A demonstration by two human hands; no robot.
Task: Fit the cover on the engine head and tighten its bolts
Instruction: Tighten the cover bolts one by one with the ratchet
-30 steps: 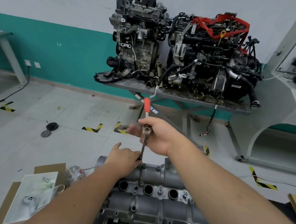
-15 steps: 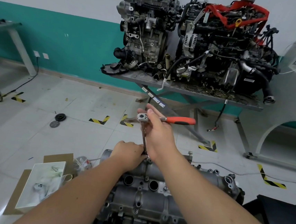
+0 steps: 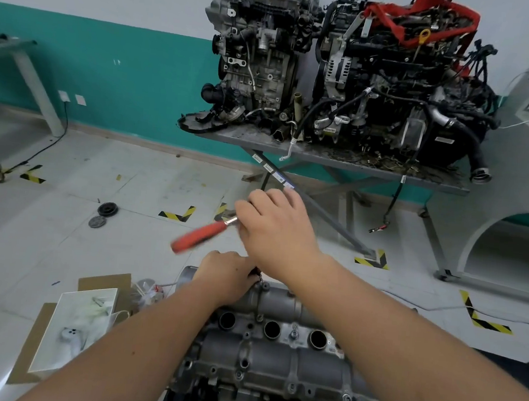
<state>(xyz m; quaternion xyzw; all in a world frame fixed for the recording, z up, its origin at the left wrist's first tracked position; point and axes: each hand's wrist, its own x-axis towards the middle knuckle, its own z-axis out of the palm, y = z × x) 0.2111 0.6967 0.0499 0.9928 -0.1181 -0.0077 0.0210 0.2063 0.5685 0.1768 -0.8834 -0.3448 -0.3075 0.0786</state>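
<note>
Both hands work one bolt at the far edge of the cover [image 3: 274,350], which already sits on the engine head. Right hand [image 3: 275,230] grips the ratchet [image 3: 201,234]; left hand [image 3: 223,275] curls around its extension. I judge tightening under way, other bolts possibly remaining.

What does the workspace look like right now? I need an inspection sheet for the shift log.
Surface: pale tiled floor, hazard-tape marks.
Job's things: grey cast-metal engine cover; orange-handled ratchet wrench, blurred.
Clutter: open cardboard box; two dark round discs.
Grippers: right hand grips the ratchet's head end; left hand rests at the cover's far edge, grip hidden.
Cables: black cable from wall socket.
Surroundings: two dirty engines on a grey metal table.
</note>
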